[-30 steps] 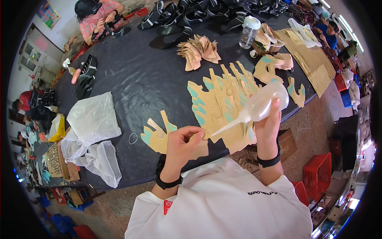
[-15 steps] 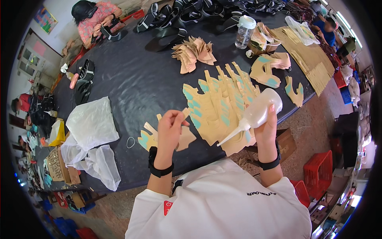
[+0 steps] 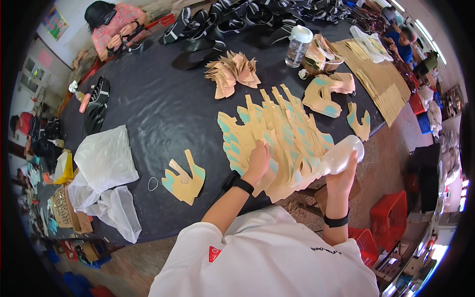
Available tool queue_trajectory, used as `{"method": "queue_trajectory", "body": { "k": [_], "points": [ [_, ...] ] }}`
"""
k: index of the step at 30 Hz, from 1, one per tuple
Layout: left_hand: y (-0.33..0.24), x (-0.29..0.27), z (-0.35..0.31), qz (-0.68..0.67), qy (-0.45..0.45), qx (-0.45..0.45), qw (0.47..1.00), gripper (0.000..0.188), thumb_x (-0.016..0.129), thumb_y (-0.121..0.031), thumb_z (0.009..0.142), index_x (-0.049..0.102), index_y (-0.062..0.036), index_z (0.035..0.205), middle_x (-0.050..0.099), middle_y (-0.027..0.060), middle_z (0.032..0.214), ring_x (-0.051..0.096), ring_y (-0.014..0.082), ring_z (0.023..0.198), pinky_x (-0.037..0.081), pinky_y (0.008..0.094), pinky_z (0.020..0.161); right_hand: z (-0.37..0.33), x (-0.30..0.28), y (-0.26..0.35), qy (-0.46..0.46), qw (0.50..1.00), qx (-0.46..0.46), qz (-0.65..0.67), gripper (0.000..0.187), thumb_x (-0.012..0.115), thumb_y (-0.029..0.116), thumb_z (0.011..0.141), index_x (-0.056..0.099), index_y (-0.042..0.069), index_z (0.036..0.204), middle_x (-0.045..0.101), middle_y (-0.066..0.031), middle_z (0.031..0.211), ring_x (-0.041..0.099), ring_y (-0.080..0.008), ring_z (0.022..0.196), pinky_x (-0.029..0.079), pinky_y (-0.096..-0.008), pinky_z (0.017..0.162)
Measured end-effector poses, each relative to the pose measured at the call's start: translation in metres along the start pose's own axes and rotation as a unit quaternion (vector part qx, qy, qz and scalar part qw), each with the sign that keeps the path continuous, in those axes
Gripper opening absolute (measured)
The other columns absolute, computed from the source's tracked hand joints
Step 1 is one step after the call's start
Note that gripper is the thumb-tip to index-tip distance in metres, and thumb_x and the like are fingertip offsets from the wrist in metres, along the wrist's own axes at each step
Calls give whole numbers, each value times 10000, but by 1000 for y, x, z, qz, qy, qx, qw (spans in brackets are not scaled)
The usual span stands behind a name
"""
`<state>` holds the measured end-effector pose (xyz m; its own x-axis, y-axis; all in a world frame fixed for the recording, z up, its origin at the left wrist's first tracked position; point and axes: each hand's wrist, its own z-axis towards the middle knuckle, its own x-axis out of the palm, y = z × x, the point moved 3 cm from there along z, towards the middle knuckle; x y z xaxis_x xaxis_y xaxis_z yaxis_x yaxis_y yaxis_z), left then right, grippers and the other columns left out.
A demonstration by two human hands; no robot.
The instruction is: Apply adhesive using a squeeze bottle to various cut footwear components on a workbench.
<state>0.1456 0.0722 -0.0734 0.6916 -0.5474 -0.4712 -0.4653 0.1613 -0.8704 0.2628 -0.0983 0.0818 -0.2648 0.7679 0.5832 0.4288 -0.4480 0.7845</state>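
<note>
A fanned-out spread of beige shoe upper pieces (image 3: 282,131) with pale green patches lies overlapped on the dark table before me. My left hand (image 3: 258,162) rests on its near part, fingers closed at the edge of a beige piece. In my right hand (image 3: 341,177) is a translucent white squeeze bottle (image 3: 344,152), tilted with its nozzle end pointing left, low over the right edge of the spread. The nozzle tip is hard to make out against the pieces. A small stack of similar beige pieces (image 3: 184,184) lies apart to the left.
Folded beige pieces (image 3: 324,96), a brown bundle (image 3: 232,74) and a clear lidded cup (image 3: 298,47) stand farther back. Plastic bags (image 3: 106,158) and a thin ring (image 3: 153,184) lie left. Black sandals (image 3: 232,20) pile up at the far edge, near a seated co-worker (image 3: 116,27).
My left hand has left the small stack and moved right onto the spread of pieces. The bottle in my right hand has shifted right and lower.
</note>
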Motion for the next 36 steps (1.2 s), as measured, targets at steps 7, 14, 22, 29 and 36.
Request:
{"method": "queue_trajectory", "body": {
  "k": [7,14,22,29,36],
  "points": [
    [32,-88,-3,189,-158,33,969,291,537,-135,787,475,49,1004,515,216,991,504,360,926,418,454,759,6,-2,-2,-42,999,-6,5,576,556,416,822,363,57,1228,461,-81,1131,482,-248,1033,414,-431,909],
    [113,-178,-39,268,-291,-167,903,254,608,-63,721,450,20,902,499,192,878,517,349,833,427,437,700,5,23,-24,-2,999,41,-3,593,560,440,813,368,73,1236,465,-82,1124,497,-272,1003,446,-414,854],
    [108,-178,-39,316,-242,-50,916,204,624,-86,711,469,10,804,534,176,775,546,343,725,451,416,648,-2,41,-34,51,998,46,-12,587,551,443,817,367,79,1239,456,-86,1137,474,-264,1030,415,-426,900],
    [112,-179,-46,332,-230,-29,914,234,650,-114,677,482,16,775,543,167,761,556,330,736,458,405,657,-11,40,-44,48,997,50,-26,589,544,450,817,365,85,1243,457,-85,1138,490,-266,1010,438,-414,860],
    [111,-183,-41,294,-190,-61,935,233,659,-107,659,513,28,781,566,189,758,567,340,747,464,401,679,-24,47,-65,68,995,51,-43,527,555,383,832,389,49,1204,495,-68,1062,517,-185,960,447,-337,804]
  ]
}}
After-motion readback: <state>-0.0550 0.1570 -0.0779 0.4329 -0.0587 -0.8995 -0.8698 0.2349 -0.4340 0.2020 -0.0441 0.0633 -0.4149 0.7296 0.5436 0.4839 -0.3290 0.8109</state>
